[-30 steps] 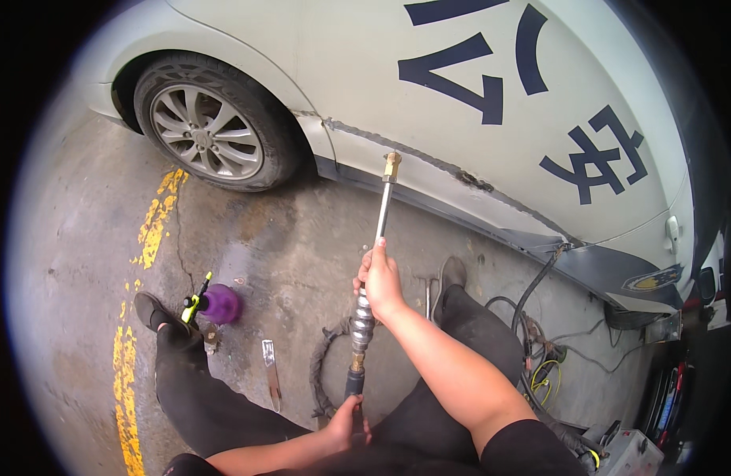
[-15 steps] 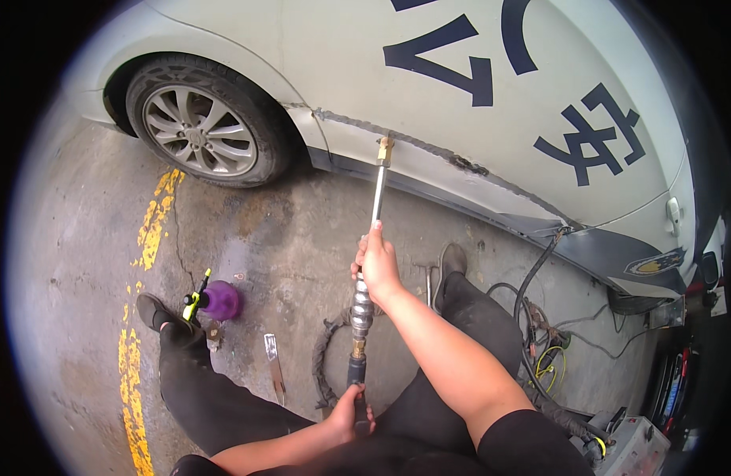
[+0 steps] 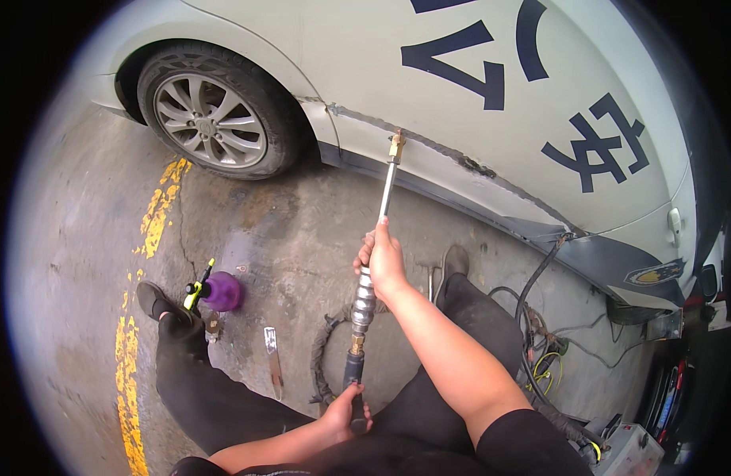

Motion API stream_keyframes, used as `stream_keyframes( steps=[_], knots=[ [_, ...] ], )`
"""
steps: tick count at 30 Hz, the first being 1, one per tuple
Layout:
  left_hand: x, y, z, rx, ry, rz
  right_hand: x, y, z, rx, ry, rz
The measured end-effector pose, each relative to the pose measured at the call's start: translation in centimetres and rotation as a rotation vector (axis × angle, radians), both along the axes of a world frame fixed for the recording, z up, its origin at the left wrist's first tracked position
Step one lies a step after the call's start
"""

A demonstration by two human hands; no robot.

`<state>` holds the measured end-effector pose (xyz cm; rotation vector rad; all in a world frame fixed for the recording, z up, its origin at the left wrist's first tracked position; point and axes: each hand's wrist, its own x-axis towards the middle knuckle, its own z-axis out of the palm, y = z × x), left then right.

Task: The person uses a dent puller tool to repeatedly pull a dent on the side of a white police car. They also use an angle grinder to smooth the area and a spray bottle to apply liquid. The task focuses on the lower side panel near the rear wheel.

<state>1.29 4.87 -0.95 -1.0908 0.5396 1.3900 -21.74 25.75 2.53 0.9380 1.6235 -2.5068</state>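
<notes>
A slide-hammer dent puller (image 3: 363,305) runs from my lap up to a pale car door (image 3: 365,147). Its brass tip (image 3: 396,147) meets the door at the rough, bare-metal crease (image 3: 437,148). Around the shaft, at the upper end of the ribbed steel weight, my right hand (image 3: 383,258) is closed. My left hand (image 3: 345,414) is wrapped about the black handle (image 3: 357,412) at the tool's lower end. Part of the weight's top is hidden behind my right fingers.
A purple spray bottle (image 3: 222,292) stands by my left foot, near a flat metal strip (image 3: 273,361). A wrapped cable (image 3: 321,357) curls on the floor. More cables (image 3: 532,293) run to the car's lower edge, and a grey box (image 3: 631,448) sits at lower right.
The view has shifted a little, so the car sits slightly farther right and higher. The tip stays at the same place on the crease, and both hands keep their hold.
</notes>
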Motion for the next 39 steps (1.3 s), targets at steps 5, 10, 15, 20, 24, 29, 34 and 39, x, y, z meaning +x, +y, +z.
stream_keyframes(
  steps=[5,10,15,20,24,29,34,39],
  knots=[
    [-0.3,-0.1,0.6,0.023,0.139,-0.134,2.5,-2.3,-0.3,0.223,-0.096,0.006],
    [-0.4,0.0,1.0,-0.008,0.116,-0.15,0.6,-1.6,2.7,0.255,-0.167,0.022],
    [0.2,-0.5,0.5,0.008,0.1,-0.176,0.8,-1.3,3.4,0.164,-0.115,-0.036],
    [0.6,-0.4,-1.1,0.025,0.123,-0.155,4.6,-2.6,-0.9,0.052,-0.037,-0.036],
    [0.7,0.0,-1.9,-0.038,0.134,-0.136,3.4,-2.1,-1.2,0.283,-0.094,0.087],
    [0.9,0.2,-1.9,-0.072,0.141,-0.11,0.1,-2.2,1.5,0.367,0.192,-0.123],
    [1.2,-0.1,-1.6,-0.033,0.15,-0.11,-1.9,1.4,0.9,0.099,-0.066,0.145],
    [1.1,-0.4,-0.9,-0.051,0.152,-0.135,-2.7,4.2,1.0,-0.646,0.13,0.457]
  ],
)
